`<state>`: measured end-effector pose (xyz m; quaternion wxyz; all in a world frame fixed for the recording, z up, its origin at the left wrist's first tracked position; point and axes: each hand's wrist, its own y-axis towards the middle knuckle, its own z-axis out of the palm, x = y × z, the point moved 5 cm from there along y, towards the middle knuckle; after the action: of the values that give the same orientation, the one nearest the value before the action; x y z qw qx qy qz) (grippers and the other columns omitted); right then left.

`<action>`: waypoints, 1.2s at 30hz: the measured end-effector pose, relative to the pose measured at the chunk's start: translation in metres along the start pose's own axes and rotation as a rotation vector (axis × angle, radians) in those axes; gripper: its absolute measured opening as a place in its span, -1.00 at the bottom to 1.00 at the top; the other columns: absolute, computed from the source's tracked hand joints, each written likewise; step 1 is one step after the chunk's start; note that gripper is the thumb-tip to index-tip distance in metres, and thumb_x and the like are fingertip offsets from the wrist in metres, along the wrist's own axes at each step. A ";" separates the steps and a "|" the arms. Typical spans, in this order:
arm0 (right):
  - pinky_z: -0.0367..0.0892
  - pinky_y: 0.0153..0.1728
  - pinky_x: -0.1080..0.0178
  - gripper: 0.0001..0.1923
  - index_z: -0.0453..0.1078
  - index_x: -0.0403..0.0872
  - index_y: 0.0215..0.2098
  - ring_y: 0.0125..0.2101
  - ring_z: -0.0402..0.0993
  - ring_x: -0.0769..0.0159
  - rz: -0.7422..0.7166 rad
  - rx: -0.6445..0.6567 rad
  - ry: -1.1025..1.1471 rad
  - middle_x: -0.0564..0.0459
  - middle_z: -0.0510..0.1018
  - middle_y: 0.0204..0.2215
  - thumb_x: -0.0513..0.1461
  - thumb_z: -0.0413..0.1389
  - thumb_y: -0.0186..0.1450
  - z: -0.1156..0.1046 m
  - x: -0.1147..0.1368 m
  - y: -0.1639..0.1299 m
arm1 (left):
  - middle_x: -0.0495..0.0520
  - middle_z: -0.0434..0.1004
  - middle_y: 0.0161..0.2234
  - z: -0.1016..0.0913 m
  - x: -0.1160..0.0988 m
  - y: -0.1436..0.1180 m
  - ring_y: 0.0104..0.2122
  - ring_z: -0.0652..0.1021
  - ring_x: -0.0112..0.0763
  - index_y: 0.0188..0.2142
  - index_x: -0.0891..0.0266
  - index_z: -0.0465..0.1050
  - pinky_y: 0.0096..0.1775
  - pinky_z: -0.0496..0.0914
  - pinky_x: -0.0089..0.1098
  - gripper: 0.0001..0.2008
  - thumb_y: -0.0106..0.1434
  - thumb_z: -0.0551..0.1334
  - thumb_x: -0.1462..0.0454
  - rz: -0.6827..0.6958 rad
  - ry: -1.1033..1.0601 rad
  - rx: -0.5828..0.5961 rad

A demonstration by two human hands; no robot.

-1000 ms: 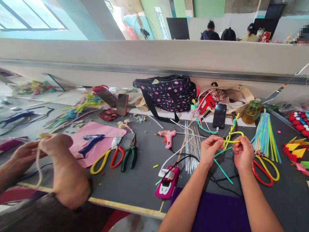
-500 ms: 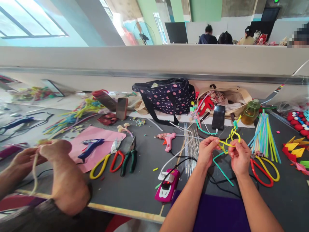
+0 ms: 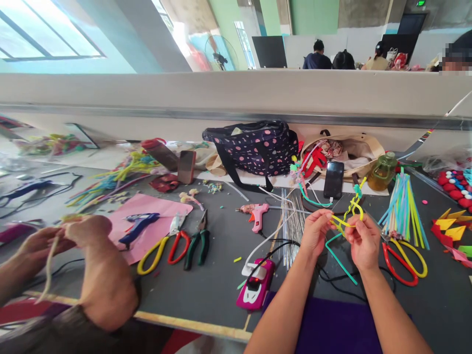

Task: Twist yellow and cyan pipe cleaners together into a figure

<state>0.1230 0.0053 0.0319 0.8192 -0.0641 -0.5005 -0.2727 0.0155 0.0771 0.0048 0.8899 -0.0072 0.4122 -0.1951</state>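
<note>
Yellow pipe cleaner (image 3: 341,223) loops between the person's two hands, above the right half of the dark table (image 3: 217,290). The thumb and forefinger of the left hand (image 3: 317,228) are pinched together on one side of the loop; the right hand (image 3: 365,243) is clamped on the other side, its remaining fingers curled in, so what lies inside that palm is hidden. Twisted yellow strands rise behind the loop to a small green knot (image 3: 357,190), but where one strand crosses another is hard to make out. A green pipe cleaner (image 3: 341,263) slants down between the wrists, its upper end lost among the yellow. Just right of the right hand stands a bundle of coloured pipe cleaners (image 3: 401,209), covering most of the blades of the scissors (image 3: 391,268). The forearms partly cover a purple cloth (image 3: 339,319), which the bottom edge cuts off. At far left, a co-worker's hands (image 3: 88,231) grip a pale strand (image 3: 49,268), blurred near the fingers.
</note>
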 end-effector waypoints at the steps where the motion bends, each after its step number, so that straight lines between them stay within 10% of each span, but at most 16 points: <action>1: 0.06 -0.67 0.40 -0.79 0.39 -0.05 -0.46 -0.66 0.20 0.48 0.016 0.001 0.010 0.15 0.35 -0.63 -0.10 0.15 0.22 -0.001 -0.001 0.001 | -0.06 0.42 -0.58 0.000 0.000 0.000 -0.61 0.41 -0.62 -0.47 0.34 0.50 -0.51 0.42 -0.55 -0.78 -0.10 0.44 0.28 -0.010 -0.005 0.005; 17: -0.10 -0.77 0.47 -0.76 0.36 -0.10 -0.48 -0.74 0.10 0.56 -0.103 -0.512 -0.044 0.21 0.32 -0.68 -0.09 0.15 0.17 -0.073 0.006 0.035 | -0.09 0.24 -0.54 -0.002 -0.015 -0.001 -0.55 0.33 -0.63 -0.49 0.27 0.30 -0.59 0.36 -0.69 -0.79 0.01 0.36 0.35 -0.073 -0.354 0.133; 24: -0.04 -0.77 0.49 -0.69 0.38 -0.11 -0.43 -0.72 0.14 0.58 0.369 -0.119 0.052 0.20 0.37 -0.62 -0.09 0.32 0.02 -0.049 -0.033 0.038 | -0.07 0.17 -0.53 -0.001 -0.006 -0.002 -0.56 0.29 -0.65 -0.51 0.26 0.22 -0.57 0.36 -0.74 -0.80 0.15 0.24 0.39 -0.189 -0.545 0.097; 36: 0.00 -0.73 0.44 -0.72 0.52 -0.07 -0.35 -0.71 0.09 0.59 0.253 0.042 -0.179 0.16 0.45 -0.59 -0.10 0.34 0.01 -0.014 -0.026 0.022 | -0.06 0.41 -0.57 -0.008 0.030 0.010 -0.62 0.39 -0.66 -0.39 0.38 0.44 -0.56 0.37 -0.66 -0.86 0.03 0.36 0.39 -0.232 -0.326 -0.058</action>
<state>0.1359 0.0291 0.0064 0.8003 -0.1333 -0.5650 -0.1500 0.0304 0.0773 -0.0243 0.9159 -0.1119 0.2643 -0.2807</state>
